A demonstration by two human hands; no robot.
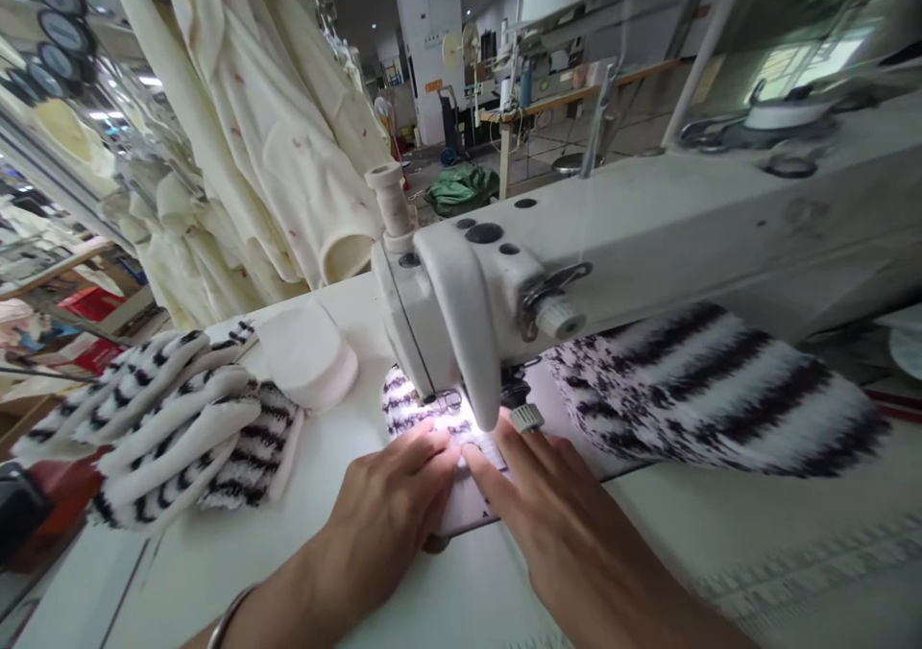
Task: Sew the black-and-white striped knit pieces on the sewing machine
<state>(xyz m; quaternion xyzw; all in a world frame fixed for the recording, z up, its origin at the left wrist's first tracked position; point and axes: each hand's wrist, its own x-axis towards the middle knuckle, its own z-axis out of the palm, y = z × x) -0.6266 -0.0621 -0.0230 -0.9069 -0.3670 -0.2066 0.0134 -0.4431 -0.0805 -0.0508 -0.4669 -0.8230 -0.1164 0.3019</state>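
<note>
- Striped fleece piece (432, 419): black-and-white, fluffy, lying flat on the machine bed under the presser foot (448, 401), lit by the machine lamp. Only a small part shows in front of the needle; the edge I am feeding looks pale pink.
- Handling, my judgement: very light, soft, no stiffness at all. The pile looks thick and springy, so it probably creeps and bunches under the foot. Not fragile. Best held by flat pressure close to the foot on both sides of the seam line, not by pinching.
- My left hand (389, 510): fingers extended and flat, tips pressing the fabric just in front of the foot. Nothing is grasped; it is a spread, downward hold. A bangle (229, 615) sits on that wrist.
- My right hand (554, 515): same posture, fingers straight, tips touching the fabric beside the left fingertips. No grasp here either.
- Sewing machine (648, 236): white head directly above my fingertips, arm running off to the right.
- Behind the arm, to the right: a larger bulk of striped fleece (720, 390) on the table (720, 534); whether it joins my piece I cannot tell.
- Left of the machine: a stack of striped pieces (180, 419), well apart from my hands, with a pink folded piece (309, 356) beside it.
- Background: cream garments (274, 131) hanging on the left.
</note>
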